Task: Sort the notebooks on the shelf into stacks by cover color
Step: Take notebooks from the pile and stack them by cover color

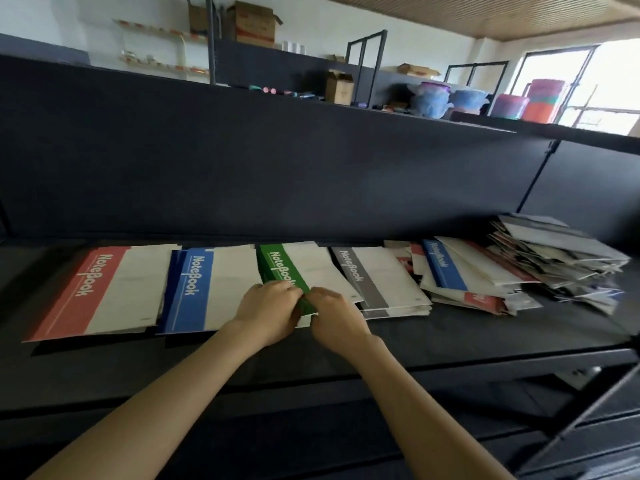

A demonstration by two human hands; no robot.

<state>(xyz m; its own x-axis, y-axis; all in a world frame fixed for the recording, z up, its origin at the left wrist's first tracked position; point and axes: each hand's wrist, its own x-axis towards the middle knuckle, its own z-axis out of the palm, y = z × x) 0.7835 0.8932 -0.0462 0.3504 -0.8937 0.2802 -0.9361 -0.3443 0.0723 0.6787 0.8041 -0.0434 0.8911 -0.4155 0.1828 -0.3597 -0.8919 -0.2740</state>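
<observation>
Both hands meet at the near end of the green notebook (298, 268): the left hand (268, 311) and right hand (334, 315) have their fingers curled, pinching its near edge between them. Its long axis runs away from the hands toward the back of the shelf (450, 337), far end leaning slightly left. Just left of the left hand lies the blue stack (207, 289), with the red stack (104, 292) beyond; the grey stack (377, 282) sits just right of the right hand, and the unsorted pile (502, 268) lies farther right.

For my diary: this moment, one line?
left hand, right hand: grip green stack | red stack, blue stack, grey stack: placed | mixed pile: unsorted
</observation>
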